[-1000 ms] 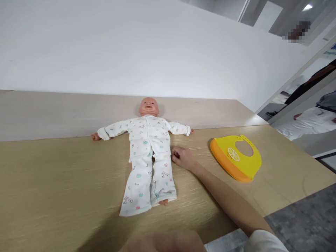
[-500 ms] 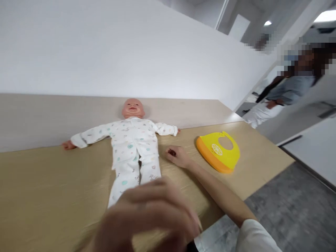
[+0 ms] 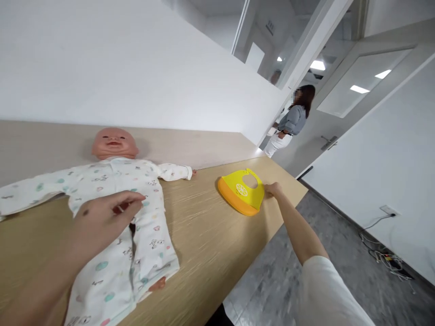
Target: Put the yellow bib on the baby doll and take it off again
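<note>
A baby doll's head [image 3: 114,143] lies at the back edge of the wooden table [image 3: 207,226], and the doll wears a white patterned suit [image 3: 152,244]. My left hand [image 3: 103,219] is over the middle of the suit, fingers curled, and the front of the suit gapes open beneath it. Whether it grips the cloth is hidden. A yellow and orange silicone bib [image 3: 241,192] lies to the right of the doll. My right hand [image 3: 273,190] rests curled on the table, at the bib's right edge.
A person in a grey shirt and white trousers [image 3: 288,127] stands in the distance beyond the table. The table's right edge drops to a grey floor [image 3: 272,280]. Cables [image 3: 384,262] lie on the floor by a white wall.
My left hand has come up from the bottom of the view onto the doll's middle. My right hand has moved from beside the doll to the bib's far side. The view has swung, shifting the table leftward.
</note>
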The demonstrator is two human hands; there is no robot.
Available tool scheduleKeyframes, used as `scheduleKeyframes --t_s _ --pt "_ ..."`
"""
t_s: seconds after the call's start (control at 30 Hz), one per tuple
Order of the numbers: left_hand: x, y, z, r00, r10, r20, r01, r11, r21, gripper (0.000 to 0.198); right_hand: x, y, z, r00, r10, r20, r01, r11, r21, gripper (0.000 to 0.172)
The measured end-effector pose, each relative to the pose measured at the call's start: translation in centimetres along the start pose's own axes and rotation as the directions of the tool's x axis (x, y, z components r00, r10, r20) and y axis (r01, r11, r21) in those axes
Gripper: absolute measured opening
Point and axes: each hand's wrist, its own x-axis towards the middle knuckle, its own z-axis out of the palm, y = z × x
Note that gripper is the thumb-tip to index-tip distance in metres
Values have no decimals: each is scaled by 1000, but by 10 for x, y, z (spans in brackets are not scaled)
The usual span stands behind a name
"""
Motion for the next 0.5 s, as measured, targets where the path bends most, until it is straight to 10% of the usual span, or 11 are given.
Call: scheduleKeyframes --t_s 0.5 --pt "6 -5 -16 998 -63 6 63 983 -174 31 -28 -15 13 970 1 244 -53 977 206 31"
